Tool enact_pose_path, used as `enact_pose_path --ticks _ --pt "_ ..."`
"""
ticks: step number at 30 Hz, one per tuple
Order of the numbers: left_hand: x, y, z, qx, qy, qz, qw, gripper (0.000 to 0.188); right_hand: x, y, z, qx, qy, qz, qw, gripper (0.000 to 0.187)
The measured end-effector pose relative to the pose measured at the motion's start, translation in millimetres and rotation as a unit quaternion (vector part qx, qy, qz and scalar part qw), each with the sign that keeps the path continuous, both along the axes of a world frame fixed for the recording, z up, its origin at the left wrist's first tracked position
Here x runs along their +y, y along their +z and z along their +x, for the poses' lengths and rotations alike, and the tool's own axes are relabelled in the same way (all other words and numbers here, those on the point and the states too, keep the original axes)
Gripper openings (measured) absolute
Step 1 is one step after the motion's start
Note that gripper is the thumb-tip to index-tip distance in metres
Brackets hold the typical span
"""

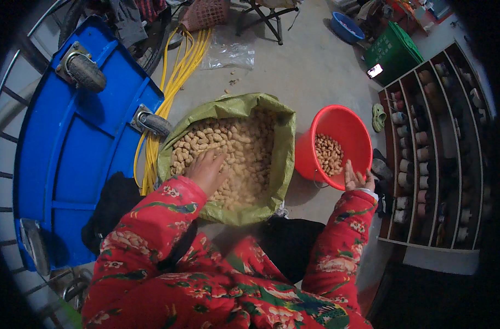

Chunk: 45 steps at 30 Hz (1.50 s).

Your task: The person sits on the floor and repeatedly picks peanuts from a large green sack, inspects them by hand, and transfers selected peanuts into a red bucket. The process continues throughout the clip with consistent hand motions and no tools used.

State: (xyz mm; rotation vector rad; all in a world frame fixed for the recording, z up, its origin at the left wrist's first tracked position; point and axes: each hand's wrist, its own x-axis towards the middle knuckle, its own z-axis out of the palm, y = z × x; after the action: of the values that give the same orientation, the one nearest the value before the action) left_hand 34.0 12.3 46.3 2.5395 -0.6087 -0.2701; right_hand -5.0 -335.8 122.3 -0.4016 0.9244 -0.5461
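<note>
A green woven sack (239, 219), its mouth spread wide, stands before me filled with unshelled peanuts (241, 148). Resting on the peanuts at the sack's left side is my left hand (207, 169), fingers apart. To the right of the sack, a red bucket (304, 153) holds a layer of shelled peanut kernels (329, 153) at its bottom. Over the bucket's near right rim reaches my right hand (359, 178), its fingers apart and nothing visible in them. Red floral sleeves cover both my forearms.
A blue wheeled platform cart (80, 159) leans at the left, beside a coiled yellow hose (148, 159). Right of the bucket stands a shoe rack (425, 148) with several shoes. Farther back are a green bin (392, 52), a blue basin (347, 27) and a clear plastic bag (228, 56).
</note>
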Motion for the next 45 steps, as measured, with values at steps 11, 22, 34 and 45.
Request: enact_pose_path --ticks 11,22,34,45 --pt "-0.1 -31.4 -17.5 -0.012 -0.119 0.194 0.974 0.058 174.6 -43.3 -19.9 -0.010 0.650 -0.474 0.594 0.026" --pt "-10.3 -26.7 -38.1 -0.026 -0.237 0.165 0.957 0.047 181.9 -140.8 -1.2 0.022 0.587 -0.765 0.263 0.052" --pt "-4.1 -45.6 -26.4 -0.085 -0.289 0.150 0.942 0.038 181.6 -120.5 -7.4 0.158 0.682 -0.667 0.257 0.071" --pt "-9.8 -59.1 -11.8 -0.133 -0.267 0.067 0.952 0.029 182.9 -116.6 -6.0 0.152 0.670 -0.669 0.284 0.069"
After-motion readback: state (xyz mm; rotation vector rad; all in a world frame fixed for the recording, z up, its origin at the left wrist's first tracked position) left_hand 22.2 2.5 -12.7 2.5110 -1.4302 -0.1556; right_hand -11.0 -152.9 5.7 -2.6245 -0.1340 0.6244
